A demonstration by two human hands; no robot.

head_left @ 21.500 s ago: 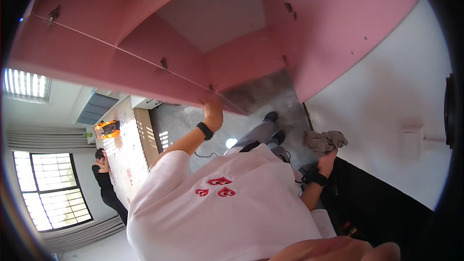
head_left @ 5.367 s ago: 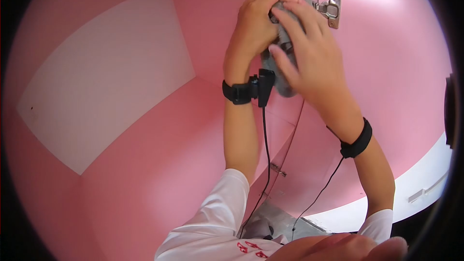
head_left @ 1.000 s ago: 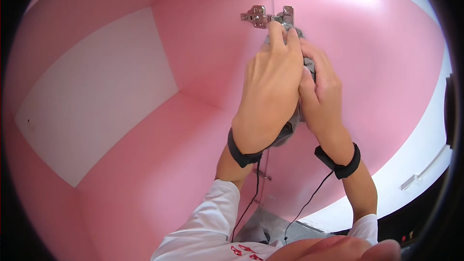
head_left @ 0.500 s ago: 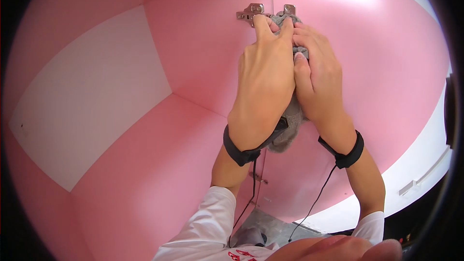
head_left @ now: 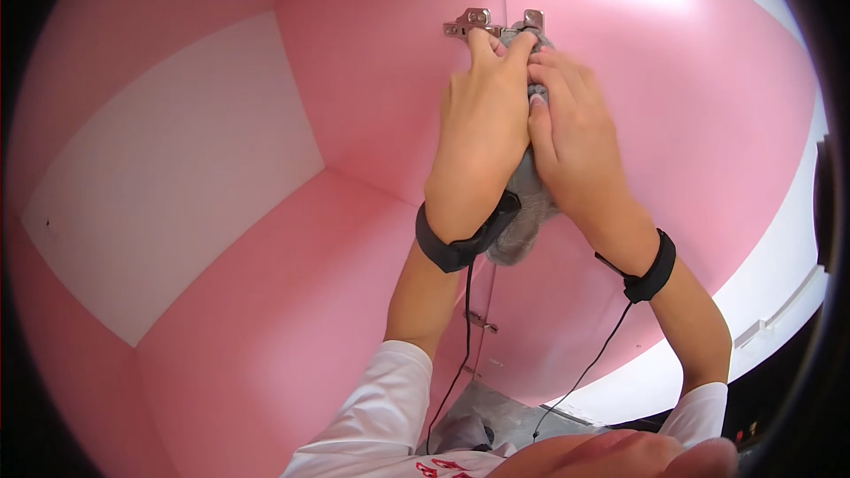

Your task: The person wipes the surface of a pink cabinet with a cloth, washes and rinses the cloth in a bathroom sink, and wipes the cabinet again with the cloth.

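Note:
A metal cabinet hinge (head_left: 474,21) joins the pink side panel to the pink door (head_left: 691,150). Just below it, both hands are closed on a grey cloth (head_left: 522,228), whose loose end hangs between my wrists. The fingers of my left hand (head_left: 482,133) press the cloth up against the hinge's lower side. My right hand (head_left: 580,128) grips a bunched part of the same cloth, close beside the left. Much of the cloth is hidden behind the hands.
Another hinge (head_left: 481,322) sits lower on the same seam. A white back panel (head_left: 204,168) stands at the left inside the pink cabinet. Black straps with thin cables (head_left: 467,336) circle both wrists. Grey floor (head_left: 522,412) shows below.
The right hand has shifted slightly left and its wrist has angled outward. The cloth's hanging end has risen a little. Both hands stay at the upper hinge, and the view has moved slightly.

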